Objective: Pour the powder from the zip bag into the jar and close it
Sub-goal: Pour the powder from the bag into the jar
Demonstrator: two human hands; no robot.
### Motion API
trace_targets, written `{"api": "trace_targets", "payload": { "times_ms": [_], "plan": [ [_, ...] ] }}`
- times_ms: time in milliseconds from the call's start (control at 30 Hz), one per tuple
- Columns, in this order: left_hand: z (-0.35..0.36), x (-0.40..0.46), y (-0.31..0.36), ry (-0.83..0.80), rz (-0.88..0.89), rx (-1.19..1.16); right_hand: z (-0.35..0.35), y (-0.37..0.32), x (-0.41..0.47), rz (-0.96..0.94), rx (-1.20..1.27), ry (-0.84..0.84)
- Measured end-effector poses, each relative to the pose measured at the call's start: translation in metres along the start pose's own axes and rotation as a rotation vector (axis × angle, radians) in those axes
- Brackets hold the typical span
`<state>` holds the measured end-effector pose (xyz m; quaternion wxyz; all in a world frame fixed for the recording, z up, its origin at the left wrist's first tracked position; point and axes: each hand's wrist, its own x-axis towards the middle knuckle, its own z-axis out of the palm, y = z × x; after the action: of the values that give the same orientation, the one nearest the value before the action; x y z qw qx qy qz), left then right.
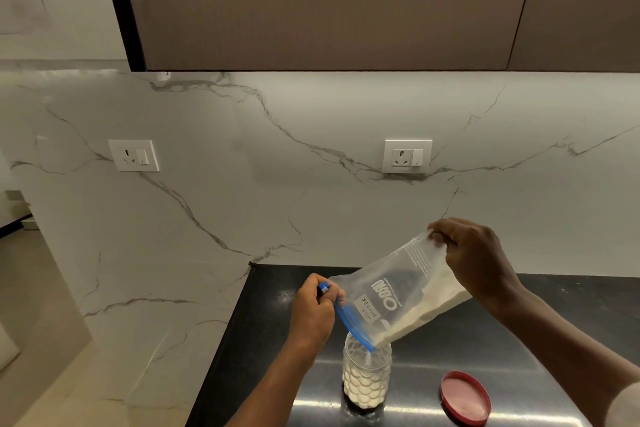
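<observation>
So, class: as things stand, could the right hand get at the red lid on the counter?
Probably not right away. The lid lies bare on the black counter, below the right hand, with nothing blocking it. But that hand grips the tilted zip bag over the jar, so it must let go first.

1. Head-worn wide-angle camera, looking forward and slightly down at close range over a black countertop (519, 340).
2. Faces a marble wall (242, 184); brown cabinets (329, 3) fill the upper frame.
</observation>
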<state>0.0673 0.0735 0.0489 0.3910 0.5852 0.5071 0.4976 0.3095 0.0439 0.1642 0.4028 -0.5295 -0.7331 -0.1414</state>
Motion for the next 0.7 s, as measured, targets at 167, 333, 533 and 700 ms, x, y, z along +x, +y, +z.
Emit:
{"api": "trace_targets", "payload": {
  "times_ms": [167,333,533,700],
  "plan": [
    [0.0000,-0.0006,-0.0017,-0.005,0.003,-0.011,-0.0021,0.0002,-0.0013,0.027,-0.058,-0.014],
    [-0.0013,-0.0035,-0.0032,0.002,0.005,0.001,-0.0007,0.0026,-0.0035,0.093,-0.137,-0.033],
    [-0.0009,-0.0036,0.0002,0.005,0.006,0.012,-0.0018,0.0009,-0.0028,0.093,-0.139,-0.042],
    [0.0011,-0.0033,0.0012,-0.010,0.006,0.003,-0.0039,0.0009,-0.0024,0.094,-0.123,-0.029]
  ]
}}
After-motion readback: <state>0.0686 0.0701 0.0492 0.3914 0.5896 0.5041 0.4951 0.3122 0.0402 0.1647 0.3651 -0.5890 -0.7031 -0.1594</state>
